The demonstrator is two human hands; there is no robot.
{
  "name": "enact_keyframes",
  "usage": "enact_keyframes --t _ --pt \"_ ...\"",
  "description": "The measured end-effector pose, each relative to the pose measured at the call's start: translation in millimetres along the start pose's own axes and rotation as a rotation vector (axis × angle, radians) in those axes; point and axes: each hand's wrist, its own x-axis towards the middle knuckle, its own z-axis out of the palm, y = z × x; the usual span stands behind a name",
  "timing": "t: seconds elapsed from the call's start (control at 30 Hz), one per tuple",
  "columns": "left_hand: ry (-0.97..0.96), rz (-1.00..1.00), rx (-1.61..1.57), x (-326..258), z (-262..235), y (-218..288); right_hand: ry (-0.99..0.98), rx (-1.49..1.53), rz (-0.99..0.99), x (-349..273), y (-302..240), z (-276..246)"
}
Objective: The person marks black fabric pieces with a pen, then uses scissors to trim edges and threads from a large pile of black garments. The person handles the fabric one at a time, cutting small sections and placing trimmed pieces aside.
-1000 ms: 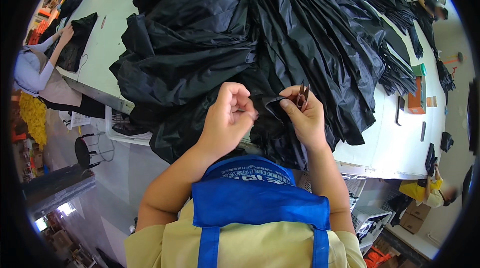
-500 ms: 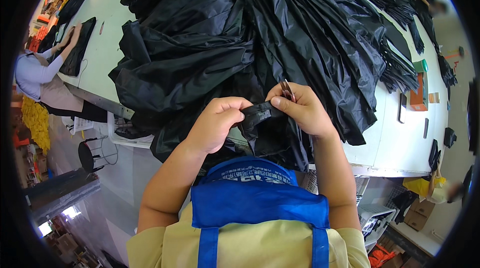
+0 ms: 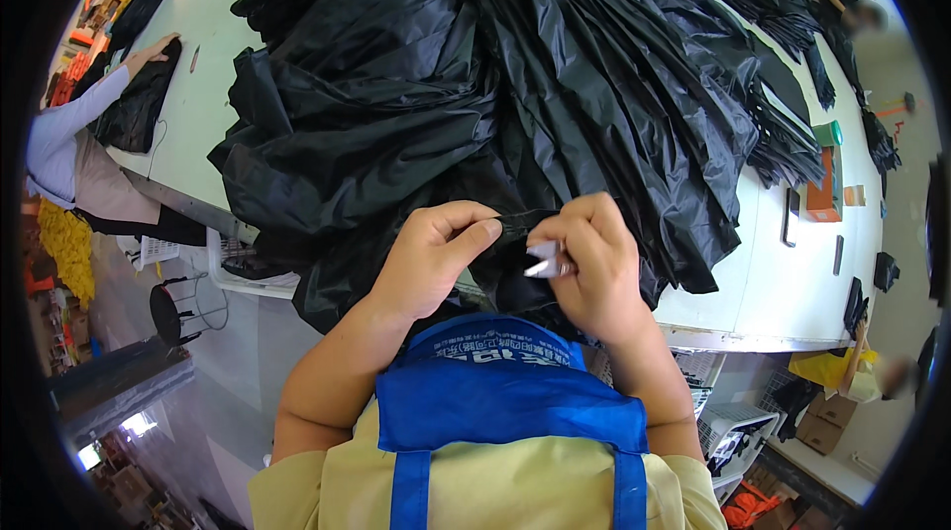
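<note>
Now | left hand [image 3: 431, 258] pinched closed on a fold of black fabric [image 3: 475, 94] at the table [image 3: 753, 282] edge | right hand [image 3: 584, 258] closed around small metal snips [image 3: 544, 260], touching the same fold | heap covers table

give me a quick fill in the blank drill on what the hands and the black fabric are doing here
1. The left hand pinches a strip of ____ fabric.
2. The right hand holds a small ____ tool, probably snips.
3. The fabric pile lies on a pale ____.
4. The person wears a ____ apron over a yellowish shirt.

Missing words: black; metal; table; blue
</note>
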Motion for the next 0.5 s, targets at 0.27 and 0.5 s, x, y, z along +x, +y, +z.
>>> enact_keyframes --t 0.27,0.5 --pt "-0.01 -0.001 -0.003 -2 -1 9 -0.612 0.495 0.002 -5 -12 -32" --pt "-0.042 -0.014 -0.02 -4 1 14 -0.102 -0.195 -0.092 0 11 -34"
